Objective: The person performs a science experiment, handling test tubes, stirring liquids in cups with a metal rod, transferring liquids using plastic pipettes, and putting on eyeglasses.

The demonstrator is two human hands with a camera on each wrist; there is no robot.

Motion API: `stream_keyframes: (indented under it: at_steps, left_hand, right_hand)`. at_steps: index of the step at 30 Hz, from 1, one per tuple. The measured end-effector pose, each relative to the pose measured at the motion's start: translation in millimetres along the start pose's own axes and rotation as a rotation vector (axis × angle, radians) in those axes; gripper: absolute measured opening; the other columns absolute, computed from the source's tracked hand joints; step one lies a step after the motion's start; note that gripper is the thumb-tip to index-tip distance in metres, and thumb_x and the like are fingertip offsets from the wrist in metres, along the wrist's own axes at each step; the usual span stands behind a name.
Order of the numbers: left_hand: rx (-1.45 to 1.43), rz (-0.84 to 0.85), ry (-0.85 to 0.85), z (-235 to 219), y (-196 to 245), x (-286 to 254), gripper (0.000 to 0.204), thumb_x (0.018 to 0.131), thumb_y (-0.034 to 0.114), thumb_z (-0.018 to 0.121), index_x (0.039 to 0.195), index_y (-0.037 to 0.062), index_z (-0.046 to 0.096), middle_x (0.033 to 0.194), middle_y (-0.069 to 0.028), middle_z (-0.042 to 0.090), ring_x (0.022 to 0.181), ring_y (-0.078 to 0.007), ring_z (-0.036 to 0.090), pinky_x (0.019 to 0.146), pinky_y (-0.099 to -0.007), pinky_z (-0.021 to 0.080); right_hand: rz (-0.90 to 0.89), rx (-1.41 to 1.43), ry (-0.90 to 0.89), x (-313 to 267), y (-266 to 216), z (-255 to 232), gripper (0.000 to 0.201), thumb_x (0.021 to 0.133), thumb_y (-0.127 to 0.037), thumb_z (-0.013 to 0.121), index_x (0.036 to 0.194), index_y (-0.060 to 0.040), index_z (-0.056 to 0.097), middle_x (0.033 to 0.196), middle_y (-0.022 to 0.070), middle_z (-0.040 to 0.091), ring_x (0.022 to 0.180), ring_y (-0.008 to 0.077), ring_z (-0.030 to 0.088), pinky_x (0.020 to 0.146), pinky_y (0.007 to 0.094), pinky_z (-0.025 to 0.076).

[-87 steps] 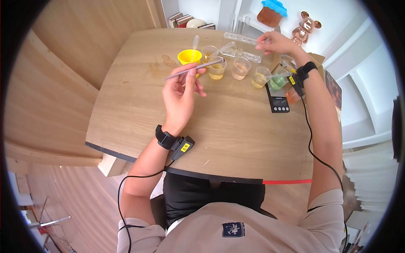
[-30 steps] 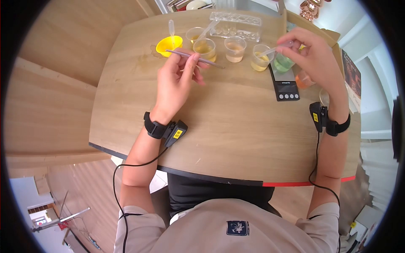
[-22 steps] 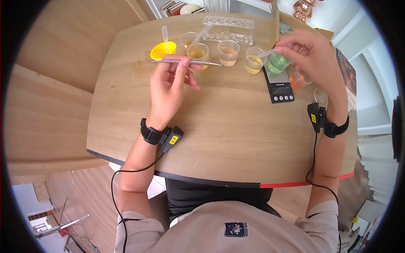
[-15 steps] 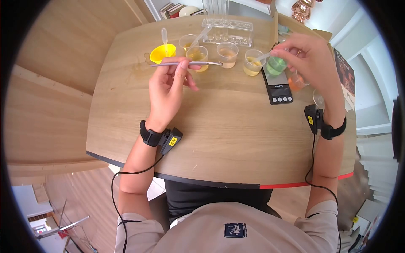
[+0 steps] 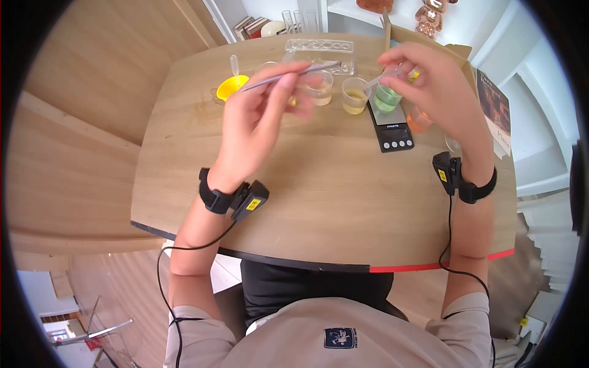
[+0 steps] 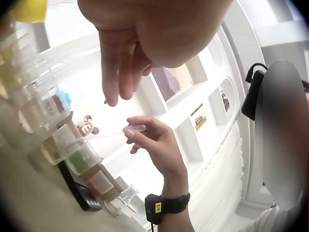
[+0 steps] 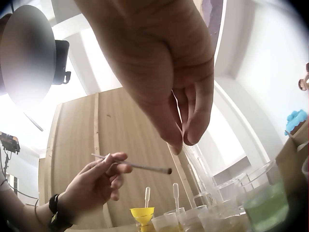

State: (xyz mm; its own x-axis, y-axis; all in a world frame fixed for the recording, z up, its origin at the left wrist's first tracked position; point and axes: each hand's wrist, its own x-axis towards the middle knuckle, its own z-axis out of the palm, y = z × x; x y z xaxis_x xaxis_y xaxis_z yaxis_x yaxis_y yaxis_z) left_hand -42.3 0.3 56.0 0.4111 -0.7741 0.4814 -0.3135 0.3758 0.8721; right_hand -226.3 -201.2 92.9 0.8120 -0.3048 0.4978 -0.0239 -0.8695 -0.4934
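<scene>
In the head view my left hand point(image 5: 257, 122) holds a slim purple-handled brush point(image 5: 276, 80) between thumb and fingers; its dark bristle tip points right, above the cups. My right hand point(image 5: 432, 92) pinches a clear plastic pipette point(image 5: 375, 80), whose bulb shows at the fingers in the left wrist view. The stem slants down to the left over a cup of pale yellow liquid point(image 5: 354, 101). Beside it a cup of green liquid point(image 5: 386, 99) sits on a black pocket scale point(image 5: 396, 136). The right wrist view shows the brush point(image 7: 145, 166) held in mid-air.
A yellow cup point(image 5: 230, 89) with another pipette stands at the back left. Behind the cups is a clear test-tube rack point(image 5: 320, 46). An orange-liquid cup point(image 5: 419, 121), a cardboard box point(image 5: 460, 56) and a book point(image 5: 494, 107) lie to the right.
My right hand has come from the rack to the pipette and now pinches it. My left hand has kept the brush and just shifted upward, its tip now tilted up.
</scene>
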Motion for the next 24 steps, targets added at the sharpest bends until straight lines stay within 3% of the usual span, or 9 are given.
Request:
stream_keyframes:
  at_steps: [5,7,10,11,13,17,20,22,24]
  left_hand:
    - [0.149,0.017,-0.114,32,14,37,0.029,0.104,0.009,0.053,0.13,-0.0033,0.06,0.114,-0.0156,0.073,0.093,-0.0184,0.071,0.082,-0.0305,0.06]
    - [0.367,0.176,-0.209,41,7,46,0.029,0.1,0.006,0.056,0.128,-0.0013,0.062,0.115,-0.016,0.073,0.099,-0.0206,0.072,0.087,-0.0314,0.059]
    - [0.546,0.222,-0.236,54,2,54,0.031,0.095,0.003,0.061,0.125,-0.0001,0.064,0.113,-0.0168,0.073,0.106,-0.0241,0.072,0.091,-0.0325,0.057]
    - [0.549,0.224,-0.246,57,2,54,0.031,0.095,0.003,0.061,0.125,-0.0001,0.064,0.113,-0.0168,0.073,0.106,-0.0241,0.072,0.091,-0.0325,0.057]
    - [0.545,0.098,-0.283,62,1,54,0.038,0.092,0.0,0.067,0.13,-0.0023,0.061,0.121,-0.0146,0.071,0.11,-0.0195,0.07,0.091,-0.0297,0.057]
    - [0.373,-0.029,-0.199,67,-8,55,0.037,0.091,0.0,0.069,0.128,-0.0036,0.063,0.116,-0.0132,0.073,0.106,-0.0176,0.071,0.089,-0.028,0.057]
    - [0.354,-0.048,-0.153,66,-13,58,0.035,0.092,0.001,0.07,0.125,-0.0049,0.064,0.111,-0.0114,0.075,0.104,-0.0162,0.071,0.087,-0.026,0.057]
    - [0.312,0.076,-0.117,68,-14,60,0.028,0.091,-0.004,0.065,0.119,-0.0056,0.067,0.105,-0.0143,0.076,0.095,-0.0171,0.074,0.077,-0.0278,0.058]
    - [0.47,0.115,-0.152,70,-1,60,0.026,0.091,-0.002,0.066,0.116,-0.0058,0.068,0.1,-0.0156,0.076,0.091,-0.0181,0.074,0.074,-0.0287,0.057]
  right_hand:
    - [0.042,0.059,-0.01,-2,-12,-12,0.018,0.086,-0.012,0.073,0.099,-0.0018,0.066,0.08,0.007,0.063,0.075,0.0162,0.061,0.067,0.0318,0.049]
    - [-0.105,0.055,0.049,-1,-12,-9,0.018,0.085,-0.013,0.073,0.094,-0.0022,0.063,0.079,0.0092,0.061,0.075,0.0221,0.062,0.067,0.0357,0.049]
    - [-0.125,-0.013,0.066,-1,-6,-2,0.017,0.085,-0.014,0.072,0.091,-0.0027,0.061,0.08,0.0109,0.061,0.076,0.0285,0.062,0.067,0.0386,0.049]
    - [-0.12,-0.012,0.076,0,-4,1,0.017,0.085,-0.014,0.072,0.091,-0.0027,0.061,0.08,0.0109,0.061,0.076,0.0285,0.062,0.067,0.0386,0.049]
    - [-0.146,-0.052,0.068,1,2,7,0.017,0.087,-0.012,0.073,0.097,-0.002,0.064,0.078,0.0069,0.059,0.068,0.0168,0.057,0.061,0.0316,0.046]
    - [-0.124,-0.028,0.09,0,2,1,0.018,0.087,-0.013,0.073,0.099,-0.0033,0.064,0.077,0.0067,0.059,0.069,0.0176,0.057,0.064,0.0312,0.046]
    - [-0.038,0.205,-0.031,-2,2,-18,0.023,0.086,-0.018,0.075,0.102,-0.0047,0.066,0.08,0.0065,0.06,0.072,0.0187,0.058,0.067,0.0325,0.047]
    - [-0.208,-0.05,0.17,-1,6,-22,0.032,0.084,-0.023,0.078,0.109,-0.0057,0.068,0.086,0.0048,0.062,0.078,0.0197,0.062,0.072,0.0331,0.049]
    - [-0.232,-0.03,0.169,0,-3,-13,0.032,0.085,-0.026,0.076,0.11,-0.0068,0.069,0.097,0.0048,0.063,0.084,0.0229,0.064,0.073,0.0354,0.051]
